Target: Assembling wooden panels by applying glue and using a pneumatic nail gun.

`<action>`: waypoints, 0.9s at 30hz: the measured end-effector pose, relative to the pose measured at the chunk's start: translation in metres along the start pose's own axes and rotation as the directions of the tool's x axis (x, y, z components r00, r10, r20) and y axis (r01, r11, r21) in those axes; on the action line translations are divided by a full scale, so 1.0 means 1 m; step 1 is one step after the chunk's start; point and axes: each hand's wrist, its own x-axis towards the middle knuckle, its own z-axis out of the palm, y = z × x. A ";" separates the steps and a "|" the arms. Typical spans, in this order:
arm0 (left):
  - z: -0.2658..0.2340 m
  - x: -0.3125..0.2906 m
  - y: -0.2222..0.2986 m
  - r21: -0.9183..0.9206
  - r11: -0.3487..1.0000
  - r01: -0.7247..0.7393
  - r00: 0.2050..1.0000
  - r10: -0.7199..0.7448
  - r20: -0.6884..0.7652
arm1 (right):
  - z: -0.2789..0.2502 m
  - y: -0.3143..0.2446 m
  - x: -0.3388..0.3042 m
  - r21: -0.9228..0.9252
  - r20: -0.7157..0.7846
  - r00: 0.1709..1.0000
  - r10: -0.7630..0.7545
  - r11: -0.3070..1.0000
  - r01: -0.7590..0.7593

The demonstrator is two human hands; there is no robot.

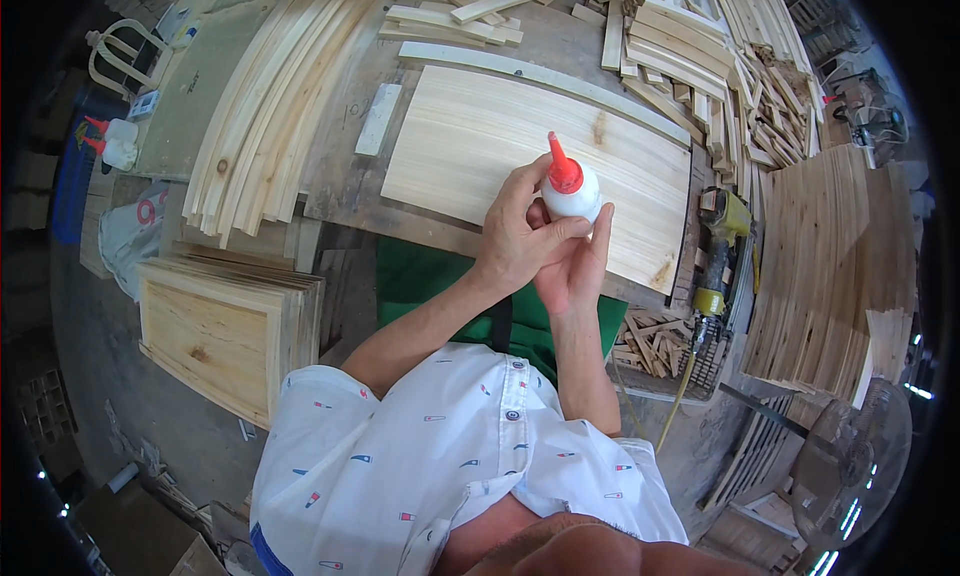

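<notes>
A white glue bottle [572,202] with a red pointed nozzle stands nearly upright between my hands, above the front part of a pale wooden panel [470,126]. My left hand [515,238] wraps round it from the left, its thumb across the lower part. From below and the right, my right hand [572,266] cups the same bottle, with fingers raised along its side. The bottle's base is hidden by my hands. The panel lies flat on the workbench, with a long straight strip [540,76] along its far edge.
Long wooden strips [285,96] lie to the left, above stacked framed panels [215,326]. A yellow-green nail gun [722,216] with a hose sits at the panel's right. Further right are stacked boards [815,266], offcuts [690,51] and a fan [850,456].
</notes>
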 end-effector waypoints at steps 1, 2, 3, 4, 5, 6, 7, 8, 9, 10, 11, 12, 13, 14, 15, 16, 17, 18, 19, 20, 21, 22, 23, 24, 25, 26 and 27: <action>0.000 0.001 0.000 0.000 1.000 -0.001 1.000 0.001 0.001 | 0.006 0.000 -0.002 0.000 0.001 1.000 -0.001 1.000 0.001; -0.001 0.001 -0.001 0.025 1.000 0.004 1.000 -0.004 0.001 | 0.013 0.000 -0.004 0.009 -0.029 0.999 -0.028 1.000 0.028; 0.000 0.001 -0.001 0.049 0.999 0.009 1.000 -0.009 0.004 | 0.018 -0.001 -0.006 0.017 -0.060 0.997 -0.056 0.998 0.057; 0.002 0.001 -0.001 0.047 0.999 0.009 1.000 -0.009 0.007 | 0.013 -0.002 -0.005 0.016 -0.061 0.996 -0.060 0.998 0.061; 0.005 0.001 0.000 0.004 1.000 0.023 1.000 -0.023 -0.007 | 0.003 -0.006 -0.003 0.025 -0.024 0.997 -0.074 0.997 0.075; 0.005 0.001 -0.001 -0.032 0.999 0.036 0.999 -0.037 -0.028 | 0.000 -0.010 0.000 0.035 0.018 0.997 -0.080 0.996 0.079; 0.000 0.000 -0.003 -0.028 0.999 0.034 0.999 -0.035 -0.031 | -0.002 -0.015 0.003 0.037 0.021 0.997 -0.076 0.996 0.075; -0.010 -0.003 -0.007 0.018 0.999 0.033 0.999 -0.032 -0.002 | -0.002 -0.023 0.005 -0.113 0.030 0.988 -0.153 0.981 0.155; -0.020 -0.006 -0.009 0.057 0.998 0.032 0.999 -0.034 0.033 | 0.000 -0.034 0.006 -0.264 0.045 0.971 -0.234 0.935 0.237; -0.035 -0.010 -0.004 0.205 0.978 0.034 0.998 -0.045 0.045 | 0.002 -0.047 0.006 -0.305 0.079 0.960 -0.270 0.910 0.281; -0.054 -0.012 -0.007 0.362 0.929 -0.080 0.996 0.056 0.076 | 0.005 -0.061 0.007 -0.343 0.114 0.946 -0.303 0.882 0.324; -0.073 -0.015 -0.009 0.501 0.843 -0.194 0.980 0.151 0.126 | 0.011 -0.073 0.007 -0.320 0.156 0.931 -0.329 0.875 0.363; -0.089 -0.015 -0.008 0.537 0.814 -0.223 0.975 0.180 0.132 | 0.014 -0.083 0.009 -0.299 0.197 0.914 -0.355 0.866 0.401; -0.103 -0.016 -0.009 0.610 0.753 -0.248 0.969 0.206 0.140 | 0.012 -0.091 0.012 -0.292 0.180 0.912 -0.368 0.865 0.407; -0.115 -0.014 -0.011 0.664 0.699 -0.265 0.964 0.218 0.156 | 0.009 -0.096 0.018 -0.294 0.177 0.907 -0.383 0.859 0.420; -0.128 -0.012 -0.010 0.701 0.660 -0.269 0.962 0.213 0.168 | 0.009 -0.100 0.023 -0.346 0.175 0.918 -0.355 0.851 0.395; -0.135 -0.010 -0.009 0.698 0.661 -0.276 0.960 0.218 0.173 | 0.008 -0.103 0.027 -0.397 0.171 0.930 -0.327 0.841 0.369; -0.143 -0.008 -0.007 0.718 0.639 -0.275 0.961 0.201 0.190 | 0.008 -0.103 0.032 -0.398 0.165 0.931 -0.326 0.842 0.365; -0.149 -0.006 -0.007 0.737 0.618 -0.275 0.961 0.184 0.205 | 0.009 -0.102 0.035 -0.395 0.168 0.929 -0.329 0.842 0.369; -0.153 -0.003 -0.011 0.725 0.623 -0.293 0.956 0.184 0.228 | 0.012 -0.102 0.037 -0.391 0.151 0.930 -0.335 0.844 0.367; -0.156 -0.003 -0.014 0.728 0.620 -0.294 0.956 0.186 0.227 | 0.015 -0.100 0.040 -0.386 0.136 0.932 -0.337 0.848 0.363; -0.159 -0.002 -0.017 0.723 0.621 -0.302 0.953 0.182 0.242 | 0.017 -0.099 0.044 -0.383 0.139 0.931 -0.336 0.849 0.364; -0.161 -0.001 -0.018 0.719 0.622 -0.310 0.950 0.179 0.255 | 0.019 -0.097 0.048 -0.379 0.135 0.938 -0.319 0.858 0.347; -0.162 0.001 -0.018 0.718 0.622 -0.313 0.949 0.181 0.257 | 0.022 -0.095 0.051 -0.375 0.130 0.943 -0.305 0.866 0.332; -0.163 0.001 -0.018 0.714 0.634 -0.298 0.954 0.172 0.246 | 0.025 -0.094 0.053 -0.374 0.132 0.943 -0.307 0.865 0.334; -0.163 0.001 -0.017 0.710 0.645 -0.282 0.959 0.162 0.233 | 0.029 -0.092 0.055 -0.371 0.109 0.947 -0.301 0.872 0.320; -0.163 0.002 -0.019 0.710 0.644 -0.285 0.958 0.170 0.231 | 0.032 -0.091 0.059 -0.368 0.093 0.951 -0.295 0.877 0.308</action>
